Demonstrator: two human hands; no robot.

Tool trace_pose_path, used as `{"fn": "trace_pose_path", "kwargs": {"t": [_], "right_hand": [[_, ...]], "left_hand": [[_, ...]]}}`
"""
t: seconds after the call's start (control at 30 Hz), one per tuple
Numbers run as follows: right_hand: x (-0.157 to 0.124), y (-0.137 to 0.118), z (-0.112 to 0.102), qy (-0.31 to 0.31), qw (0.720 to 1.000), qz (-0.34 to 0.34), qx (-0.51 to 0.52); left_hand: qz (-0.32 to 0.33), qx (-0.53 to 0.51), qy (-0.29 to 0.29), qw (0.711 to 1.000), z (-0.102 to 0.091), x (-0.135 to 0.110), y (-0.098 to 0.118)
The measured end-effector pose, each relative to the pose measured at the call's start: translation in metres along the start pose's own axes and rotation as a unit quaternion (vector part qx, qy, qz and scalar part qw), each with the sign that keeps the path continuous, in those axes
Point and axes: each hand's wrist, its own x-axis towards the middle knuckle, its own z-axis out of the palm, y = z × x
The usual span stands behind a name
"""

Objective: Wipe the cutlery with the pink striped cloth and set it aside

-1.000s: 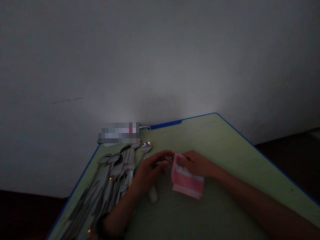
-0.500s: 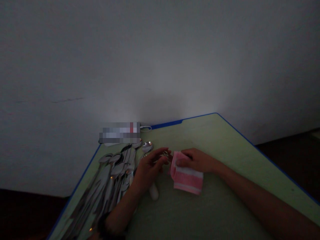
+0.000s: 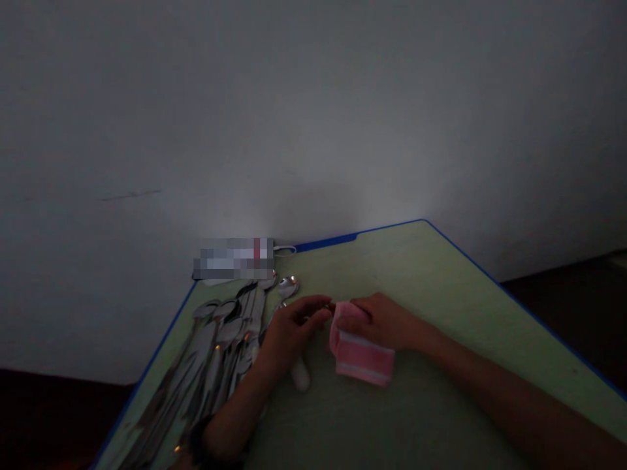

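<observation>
A pink-and-white striped cloth [image 3: 363, 360] is folded in my right hand [image 3: 379, 320], whose thumb presses on top of it. My left hand [image 3: 298, 326] is curled beside the cloth's left edge, thumb and fingertips close together. A small shiny bit shows between the two hands, too dim to name. Beyond my left hand lies a metal spoon [image 3: 288, 286], its bowl facing up. A pale rounded handle [image 3: 301, 376] sticks out from beneath that hand; what it belongs to is hidden.
Several spoons and other metal cutlery [image 3: 210, 352] lie in a pile on the left of the green table [image 3: 406, 261]. A blurred-out box-like thing [image 3: 232, 259] with a white cable stands at the back left. Behind the table is a grey wall [image 3: 313, 117].
The fingers of my left hand have drawn closer together near the cloth. My right hand and the cloth have shifted slightly left and down.
</observation>
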Motion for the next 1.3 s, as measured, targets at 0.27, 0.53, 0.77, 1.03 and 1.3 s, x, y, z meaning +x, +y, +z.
{"fn": "trace_pose_path", "kwargs": {"t": [0.27, 0.53, 0.77, 1.03, 1.3], "right_hand": [[0.0009, 0.0071, -0.0048, -0.045, 0.998, -0.047, 0.015], [0.0013, 0.0058, -0.0025, -0.032, 0.998, -0.041, 0.02], [0.0011, 0.0015, -0.0024, -0.026, 0.999, -0.025, 0.022], [0.0008, 0.0052, -0.0027, -0.042, 0.998, -0.039, 0.02], [0.0017, 0.0041, -0.0052, -0.074, 0.994, -0.051, 0.059]], "left_hand": [[-0.02, 0.011, -0.007, 1.0, 0.0001, -0.0015, 0.0031], [-0.011, -0.001, 0.0, 1.0, 0.0011, -0.0008, 0.0011], [-0.008, -0.019, -0.005, 1.0, 0.0011, -0.001, 0.003], [-0.001, -0.008, 0.007, 1.0, 0.0025, 0.0004, 0.0002], [0.002, 0.032, -0.008, 0.999, 0.0019, -0.0011, 0.0025]]}}
